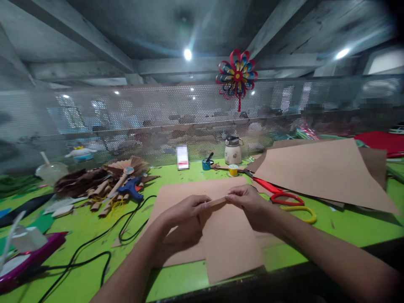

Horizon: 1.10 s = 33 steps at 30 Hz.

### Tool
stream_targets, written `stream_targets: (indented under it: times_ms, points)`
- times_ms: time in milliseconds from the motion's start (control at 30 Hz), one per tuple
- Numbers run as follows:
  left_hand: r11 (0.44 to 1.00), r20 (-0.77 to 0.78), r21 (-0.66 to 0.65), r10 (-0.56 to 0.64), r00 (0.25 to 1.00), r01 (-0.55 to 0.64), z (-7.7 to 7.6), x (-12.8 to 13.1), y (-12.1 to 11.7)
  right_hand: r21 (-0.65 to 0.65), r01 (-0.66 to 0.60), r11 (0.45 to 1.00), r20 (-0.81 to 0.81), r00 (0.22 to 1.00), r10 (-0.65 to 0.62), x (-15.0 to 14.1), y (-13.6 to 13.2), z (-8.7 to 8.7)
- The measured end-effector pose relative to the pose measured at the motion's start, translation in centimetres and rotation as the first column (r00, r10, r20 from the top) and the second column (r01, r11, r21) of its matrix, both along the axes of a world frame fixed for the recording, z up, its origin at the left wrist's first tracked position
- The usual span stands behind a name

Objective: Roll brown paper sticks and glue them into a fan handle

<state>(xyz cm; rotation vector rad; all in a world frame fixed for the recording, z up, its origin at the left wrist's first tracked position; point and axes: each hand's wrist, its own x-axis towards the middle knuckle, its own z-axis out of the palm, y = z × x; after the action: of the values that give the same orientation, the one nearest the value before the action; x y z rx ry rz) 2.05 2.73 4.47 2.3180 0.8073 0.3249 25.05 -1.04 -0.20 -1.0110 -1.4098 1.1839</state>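
A strip of brown kraft paper [232,244] hangs toward me over the table's front edge, its far end folded or rolled into a narrow band. My left hand [186,210] pinches the left end of that band between thumb and fingers. At the other end, my right hand [244,200] grips it the same way. Beneath both hands lies a larger brown paper sheet [176,188], flat on the green table. Red and yellow handled scissors [287,199] rest just right of my right forearm.
Large brown sheets [315,172] are piled at the right. On the left are a blue glue gun [131,188], its black cable [85,244], rolled paper pieces [104,204] and a purple tray [53,252]. Behind stand a phone [182,158], a blue cup [206,164], yellow thread [233,170] and a bottle [232,151].
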Motion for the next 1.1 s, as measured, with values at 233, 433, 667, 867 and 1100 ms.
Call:
stream_targets:
  times_ms: [233, 433, 667, 867, 1100]
  points:
    - [0.997, 0.002, 0.047, 0.064, 0.998, -0.064, -1.0, 0.1, -0.1, -0.051, -0.079, 0.996, -0.086, 0.993, 0.074, 0.1, -0.1, 0.3]
    - [0.994, 0.109, -0.059, 0.098, 0.989, -0.092, -1.0, 0.3, 0.0, 0.017, -0.037, 0.999, 0.026, 0.999, 0.036, 0.5, 0.6, -0.3]
    - [0.916, 0.195, -0.399, 0.123, 0.973, -0.036, -0.3, -0.3, -0.3, 0.073, -0.030, 0.997, 0.089, 0.996, 0.024, 1.2, 1.7, -0.5]
    - [0.921, 0.172, -0.375, 0.183, 0.968, -0.107, -0.5, 0.2, -0.6, 0.056, -0.036, 0.998, 0.091, 0.995, 0.031, 1.2, 1.7, -0.8]
    - [0.970, 0.119, 0.019, 0.238, 0.964, -0.242, -1.5, 0.4, 0.4, 0.003, -0.069, 0.998, 0.116, 0.991, 0.068, 1.8, 2.1, -0.4]
